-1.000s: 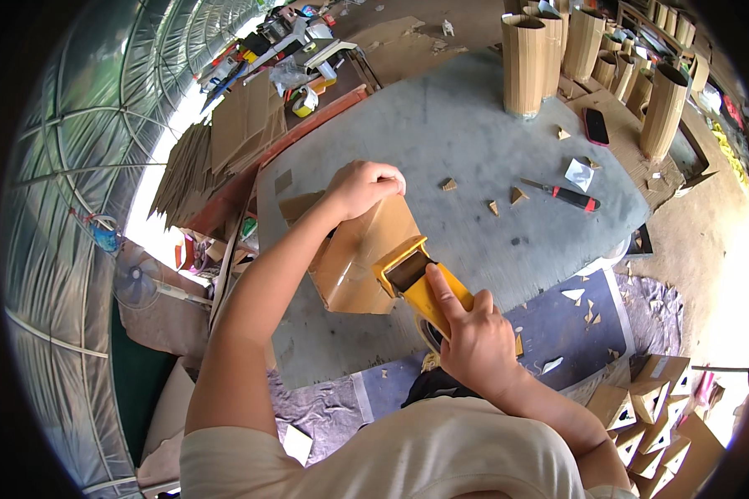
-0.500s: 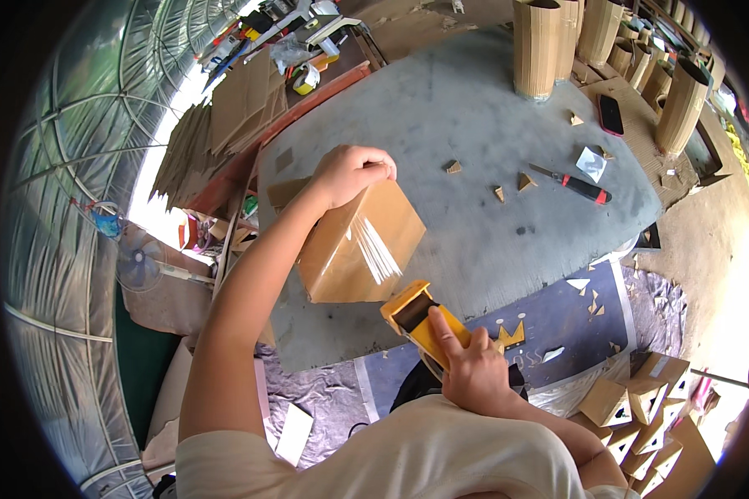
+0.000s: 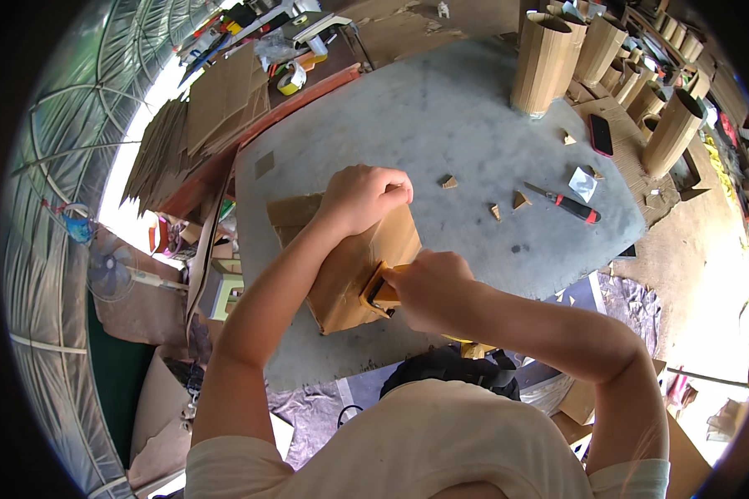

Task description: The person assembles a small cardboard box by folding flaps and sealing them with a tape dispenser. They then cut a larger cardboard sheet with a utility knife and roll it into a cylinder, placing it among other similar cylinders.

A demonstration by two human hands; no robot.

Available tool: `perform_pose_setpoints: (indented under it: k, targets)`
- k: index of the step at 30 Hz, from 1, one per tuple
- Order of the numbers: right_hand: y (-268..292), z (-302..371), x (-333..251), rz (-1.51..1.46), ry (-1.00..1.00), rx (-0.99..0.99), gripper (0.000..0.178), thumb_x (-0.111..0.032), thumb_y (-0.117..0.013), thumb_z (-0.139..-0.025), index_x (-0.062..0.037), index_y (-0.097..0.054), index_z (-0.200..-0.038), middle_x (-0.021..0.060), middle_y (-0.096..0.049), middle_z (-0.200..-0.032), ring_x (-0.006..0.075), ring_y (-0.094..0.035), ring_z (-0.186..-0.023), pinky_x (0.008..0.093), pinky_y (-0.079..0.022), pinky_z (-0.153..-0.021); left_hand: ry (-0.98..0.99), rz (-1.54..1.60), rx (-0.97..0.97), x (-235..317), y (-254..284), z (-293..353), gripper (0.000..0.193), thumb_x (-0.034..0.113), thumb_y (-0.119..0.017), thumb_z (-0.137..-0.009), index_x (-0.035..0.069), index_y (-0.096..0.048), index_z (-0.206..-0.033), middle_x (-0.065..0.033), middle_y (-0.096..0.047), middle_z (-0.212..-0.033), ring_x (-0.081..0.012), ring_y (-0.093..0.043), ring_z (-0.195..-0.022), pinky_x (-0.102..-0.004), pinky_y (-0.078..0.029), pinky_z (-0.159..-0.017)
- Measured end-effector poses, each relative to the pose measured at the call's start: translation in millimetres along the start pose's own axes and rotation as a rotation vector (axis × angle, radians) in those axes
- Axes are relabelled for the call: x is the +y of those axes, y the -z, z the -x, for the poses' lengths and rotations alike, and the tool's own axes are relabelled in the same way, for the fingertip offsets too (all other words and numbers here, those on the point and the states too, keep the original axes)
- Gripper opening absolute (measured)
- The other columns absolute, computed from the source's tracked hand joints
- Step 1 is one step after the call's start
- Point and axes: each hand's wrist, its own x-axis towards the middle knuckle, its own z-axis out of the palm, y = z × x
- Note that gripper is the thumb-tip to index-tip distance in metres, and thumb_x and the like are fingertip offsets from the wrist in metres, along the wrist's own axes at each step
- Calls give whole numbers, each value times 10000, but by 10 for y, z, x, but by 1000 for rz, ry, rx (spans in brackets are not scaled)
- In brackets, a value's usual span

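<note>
A brown cardboard box [image 3: 341, 287] with slanted sides stands on the grey table in front of me, a flap sticking out at its far left. My left hand [image 3: 364, 198] lies over its top, fingers curled down over the far right edge. In my right hand [image 3: 433, 289] is a yellow tool with a dark opening, which looks like a tape dispenser [image 3: 374, 293]. Its front end is against the near right face of the box. The right hand covers most of the tool's body.
On the grey table [image 3: 441, 91] lie cardboard scraps [image 3: 521, 200], a red-and-black knife [image 3: 570, 204] and a phone [image 3: 601, 135]. Tall cardboard tubes [image 3: 543, 66] stand at the back right. Flat cardboard sheets [image 3: 220, 100] are stacked on the left, near a fan [image 3: 112, 264].
My right hand has brought the yellow tool up and left from near my body onto the box. The box has tilted and shifted slightly under my left hand, which still grips it.
</note>
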Motion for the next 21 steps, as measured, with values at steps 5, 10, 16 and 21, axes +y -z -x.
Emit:
perform_pose_setpoints:
  k: [5, 10, 16, 21]
  targets:
    - [-83, -94, -212, 246, -85, 91, 392, -127, -529, -750, -86, -543, -1140, 112, -611, -832, 238, -593, -754, 345, -480, -535, 24, 9, 0, -76, 21, -51, 200, 279, -495, -771, 149, -643, -736, -12, -619, -666, -201, -581, -638, -317, -439, -606]
    - [-542, -256, -379, 644, -6, 79, 270, -178, -550, -763, -102, -630, -1009, 104, -624, -849, 241, -598, -783, 370, -491, -559, -2, -10, 3, -165, -23, -52, 221, 293, -484, -781, 153, -653, -753, -23, -637, -709, -226, -602, -692, -329, -455, -646]
    - [-962, -383, 335, 191, -227, -135, 434, -214, -652, -683, -90, -562, -1089, 143, -588, -1021, 288, -586, -931, 392, -491, -708, -58, 417, 95, -325, 156, -15, 324, 311, -400, -871, 117, -654, -922, -50, -647, -963, -188, -588, -935, -306, -427, -837]
    - [-1097, -192, 641, 281, -236, 487, 765, -325, -655, -739, -63, -268, -1345, 271, -333, -1277, 405, -381, -1145, 437, -338, -959, -178, 703, 536, -681, 674, 496, 444, 353, -330, -923, 21, -546, -1124, -116, -584, -1120, -196, -475, -1127, -338, -315, -988]
